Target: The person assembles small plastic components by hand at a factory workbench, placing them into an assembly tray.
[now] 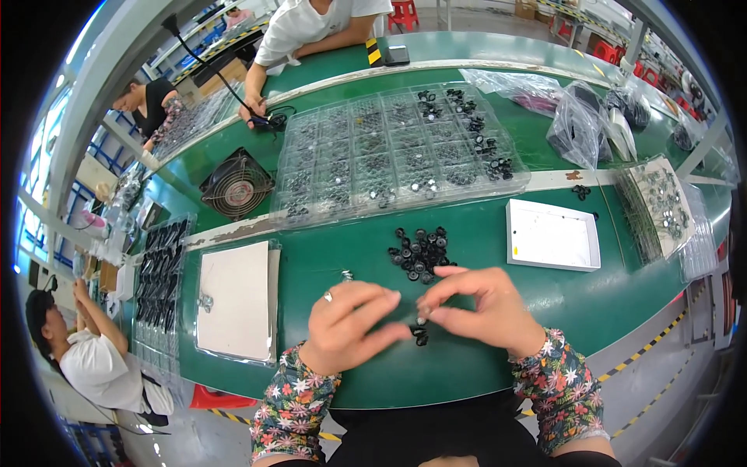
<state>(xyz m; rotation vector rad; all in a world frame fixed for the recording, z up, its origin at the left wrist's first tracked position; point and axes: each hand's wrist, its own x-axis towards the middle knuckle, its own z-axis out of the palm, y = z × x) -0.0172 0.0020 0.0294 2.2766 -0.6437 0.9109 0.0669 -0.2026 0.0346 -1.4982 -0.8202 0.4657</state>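
My left hand (348, 327), with a ring on one finger, reaches in over the green table. Its fingers are stretched out and its thumb stands apart, with nothing visible between them. Close to its right, my right hand (486, 307) has thumb and forefinger pinched around a small light-coloured part (421, 320), too small to name. Just below the fingertips lie a few small black parts (420, 336). A loose pile of small round black parts (420, 255) sits beyond both hands. Past my left fingers lies a small silvery piece (347, 275).
Stacked clear compartment trays (405, 198) holding small parts span the back. An open white box (552, 233) stands right, near a stack of trays and card (661, 210). Grey card sheets (233, 303) lie left; a fan (236, 184) stands behind them. A person (311, 35) works opposite.
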